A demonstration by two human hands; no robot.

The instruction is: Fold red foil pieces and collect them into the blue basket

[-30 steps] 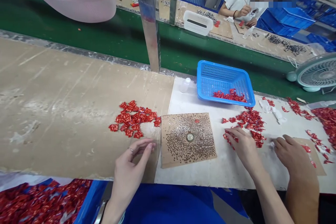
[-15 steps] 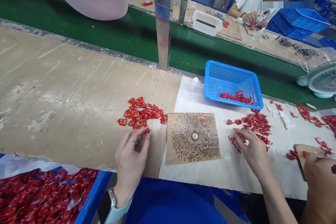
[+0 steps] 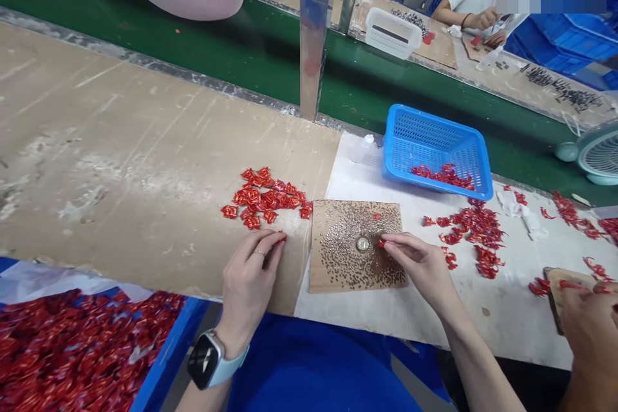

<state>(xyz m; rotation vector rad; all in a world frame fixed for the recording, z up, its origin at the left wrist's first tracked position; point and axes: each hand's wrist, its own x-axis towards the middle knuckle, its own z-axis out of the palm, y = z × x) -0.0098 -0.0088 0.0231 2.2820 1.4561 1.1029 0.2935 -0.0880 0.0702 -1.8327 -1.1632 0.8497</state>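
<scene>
My right hand (image 3: 420, 264) is closed in a pinch on a small red foil flower (image 3: 382, 243), held just above the round disc (image 3: 362, 244) at the middle of the cardboard square (image 3: 333, 264) strewn with tiny gold beads. My left hand (image 3: 248, 283) pinches what looks like a red scrap (image 3: 280, 239), though my fingers half hide it. Just beyond that hand lies a loose heap of red flowers (image 3: 263, 196) on the tabletop (image 3: 120, 141). A light grip could drop the flower among the beads (foil this slick slips easily), and a careless wrist could drag the beads or scatter the heap. Below my watch (image 3: 205, 358) sits a blue bin (image 3: 167, 341) piled with flowers. Farther off, a blue basket (image 3: 437, 151) holds more beside a white bottle (image 3: 364, 148), and a co-worker's hand (image 3: 591, 335) works at the right.
</scene>
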